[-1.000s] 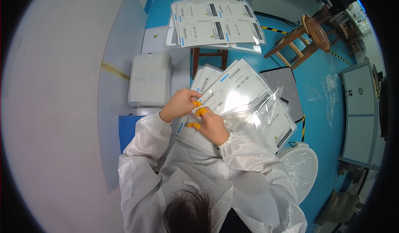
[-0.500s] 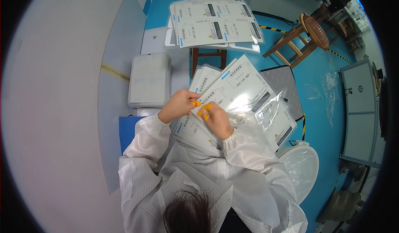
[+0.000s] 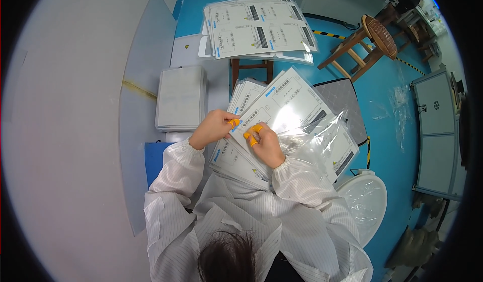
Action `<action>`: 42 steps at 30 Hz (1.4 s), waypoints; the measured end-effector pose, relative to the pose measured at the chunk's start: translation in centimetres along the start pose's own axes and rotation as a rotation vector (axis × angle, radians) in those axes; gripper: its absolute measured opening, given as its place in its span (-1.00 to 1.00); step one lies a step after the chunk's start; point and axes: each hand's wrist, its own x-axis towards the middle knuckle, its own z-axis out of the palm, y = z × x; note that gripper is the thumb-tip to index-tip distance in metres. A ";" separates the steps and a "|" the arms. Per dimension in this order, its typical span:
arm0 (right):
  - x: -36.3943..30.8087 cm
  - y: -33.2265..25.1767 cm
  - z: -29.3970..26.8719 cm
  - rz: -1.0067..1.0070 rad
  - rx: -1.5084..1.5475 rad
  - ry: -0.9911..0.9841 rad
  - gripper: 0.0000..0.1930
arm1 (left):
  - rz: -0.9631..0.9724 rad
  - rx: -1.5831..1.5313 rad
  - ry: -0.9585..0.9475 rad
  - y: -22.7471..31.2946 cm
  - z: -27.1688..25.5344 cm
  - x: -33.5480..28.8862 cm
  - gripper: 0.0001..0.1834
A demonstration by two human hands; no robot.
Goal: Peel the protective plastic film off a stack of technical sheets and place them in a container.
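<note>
A white printed panel sheet [image 3: 287, 101] with blue and black markings lies at a slant across a fanned pile of similar sheets [image 3: 236, 161] at my lap. My left hand [image 3: 215, 128] is closed on its left edge, thumb and finger pinching there. Over the same sheet, close to that edge, my right hand [image 3: 265, 145] has its fingers bent together; what is between the fingertips, if anything, is hidden. Both hands wear yellow finger cots. Crumpled clear film [image 3: 317, 131] lies over the sheet's lower right, beside my right sleeve.
Beyond the pile, more printed sheets [image 3: 259, 25] rest above a wooden stool [image 3: 251, 68]. A stack of plain white panels [image 3: 180, 98] stands at the left. At right are a white bin [image 3: 380, 201] with film inside, a round-seated wooden stool [image 3: 382, 35] and grey cabinets [image 3: 436, 131].
My right hand has shifted slightly right and down, its fingers drawing closer together. My left hand keeps its pinch on the sheet's edge. The clear film has shifted a little.
</note>
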 end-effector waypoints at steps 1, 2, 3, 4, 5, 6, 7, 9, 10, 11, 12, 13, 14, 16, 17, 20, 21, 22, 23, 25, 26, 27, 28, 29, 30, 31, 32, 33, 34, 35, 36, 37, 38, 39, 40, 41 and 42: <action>0.0 0.2 -0.1 0.001 0.000 0.004 -0.86 | -0.001 -0.021 -0.007 0.0 0.0 0.0 -0.71; 0.1 0.3 -0.1 -0.001 0.000 0.047 -0.86 | 0.002 -0.017 -0.010 -0.2 -0.1 0.1 -0.71; 0.1 0.5 -0.2 -0.003 0.001 0.091 -0.86 | 0.058 -0.070 -0.031 -0.4 -0.1 0.2 -0.71; 0.0 0.7 -0.3 0.000 0.001 0.098 -0.86 | 0.114 -0.123 -0.054 -0.6 -0.2 0.2 -0.71; 0.0 1.0 -0.4 0.000 0.069 0.071 -0.84 | 0.117 -0.118 -0.060 -0.8 -0.3 0.3 -0.71; -0.1 1.3 -0.7 0.000 0.137 0.045 -0.82 | 0.109 -0.152 -0.068 -1.0 -0.3 0.4 -0.70; 0.0 1.3 -1.2 -0.004 0.139 0.048 -0.82 | 0.100 -0.188 -0.067 -1.4 -0.5 0.4 -0.70; 0.3 1.4 -2.6 -0.073 0.562 0.184 -0.78 | 0.063 -0.181 -0.068 -2.8 -0.9 0.8 -0.70; 0.6 1.8 -3.4 -0.049 0.809 0.251 -0.77 | 0.025 -0.180 -0.074 -3.2 -1.0 1.0 -0.69; 0.9 2.1 -4.3 -0.025 1.055 0.316 -0.76 | 0.029 -0.176 -0.076 -3.4 -1.1 1.1 -0.69; 0.6 2.6 -5.2 -0.023 1.131 0.310 -0.78 | 0.019 -0.227 -0.119 -3.5 -1.2 1.1 -0.69; 0.4 3.1 -5.7 -0.022 1.209 0.307 -0.80 | 0.008 -0.274 -0.164 -3.4 -1.5 1.2 -0.69; 0.3 3.3 -5.7 -0.027 1.209 0.315 -0.80 | 0.012 -0.266 -0.169 -3.2 -1.8 1.2 -0.69; 0.0 3.7 -5.1 -0.028 1.123 0.279 -0.85 | 0.100 -0.313 -0.250 -2.4 -2.4 1.2 -0.68; -0.1 3.9 -4.7 -0.033 1.122 0.284 -0.85 | 0.105 -0.308 -0.253 -1.6 -2.4 1.3 -0.68; -0.3 3.1 -3.6 0.025 1.096 0.269 -0.88 | 0.232 -0.162 -0.267 1.3 -1.7 2.0 -0.67; -0.5 2.9 -3.5 0.021 1.096 0.274 -0.88 | 0.295 -0.019 -0.202 2.2 -0.9 2.4 -0.66; -0.6 2.8 -3.5 0.032 1.094 0.257 -0.88 | 0.359 0.124 -0.136 2.9 -0.3 2.9 -0.64; -0.6 2.8 -3.7 0.043 1.092 0.244 -0.89 | 0.367 0.129 -0.140 3.3 0.0 3.2 -0.64; -0.6 2.8 -5.6 0.043 1.037 0.341 -0.88 | 0.338 0.249 -0.006 3.8 0.5 4.2 -0.68; -0.8 2.9 -6.8 0.052 0.987 0.419 -0.87 | 0.343 0.251 -0.007 3.0 0.3 5.1 -0.68; -1.1 3.9 -9.0 0.018 0.934 0.513 -0.84 | 0.379 0.231 0.106 1.4 -0.5 6.7 -0.69; -1.5 5.3 -12.0 -0.012 0.879 0.607 -0.79 | 0.412 0.209 0.215 0.5 -1.7 7.8 -0.71; -2.2 5.6 -15.7 0.006 0.972 0.746 -0.71 | 0.380 0.129 0.256 0.8 -3.4 8.2 -0.72; -3.6 7.1 -19.4 -0.082 0.913 0.821 -0.72 | 0.347 0.046 0.297 1.0 -5.5 8.8 -0.73; -5.9 10.1 -23.8 -0.063 0.883 0.960 -0.77 | 0.282 -0.091 0.358 0.8 -7.4 9.6 -0.73; -7.7 11.2 -26.8 -0.093 0.759 1.235 -0.84 | 0.214 -0.226 0.424 0.3 -9.2 10.7 -0.72; -10.8 12.9 -30.1 -0.095 0.736 1.267 -0.86 | 0.216 -0.330 0.469 -0.5 -11.1 11.7 -0.71; -13.5 14.4 -33.0 -0.141 0.739 1.308 -0.85 | 0.218 -0.434 0.514 -1.0 -12.4 12.8 -0.71; -16.3 15.5 -35.4 -0.138 0.734 1.424 -0.85 | 0.220 -0.438 0.512 -1.0 -13.1 14.0 -0.71; -18.6 16.0 -37.0 -0.133 0.723 1.536 -0.84 | 0.233 -0.604 0.505 -1.2 -13.0 15.4 -0.70; -19.7 15.4 -37.1 -0.145 0.683 1.568 -0.82 | 0.244 -0.763 0.501 -1.4 -13.3 16.6 -0.70; -20.3 14.2 -37.3 -0.159 0.645 1.600 -0.80 | 0.247 -0.781 0.554 -1.4 -13.6 17.6 -0.70; -20.3 13.3 -37.1 -0.160 0.650 1.596 -0.80 | 0.248 -0.781 0.559 -1.5 -13.8 18.5 -0.70; -20.5 12.0 -36.6 -0.188 0.589 1.597 -0.79 | 0.231 -0.775 0.672 -1.1 -13.4 19.6 -0.72; -20.7 10.6 -36.3 -0.218 0.527 1.595 -0.78 | 0.215 -0.770 0.784 -0.7 -13.3 20.7 -0.74; -20.9 9.6 -36.1 -0.241 0.553 1.549 -0.78 | 0.216 -0.775 0.779 -0.9 -13.8 22.2 -0.74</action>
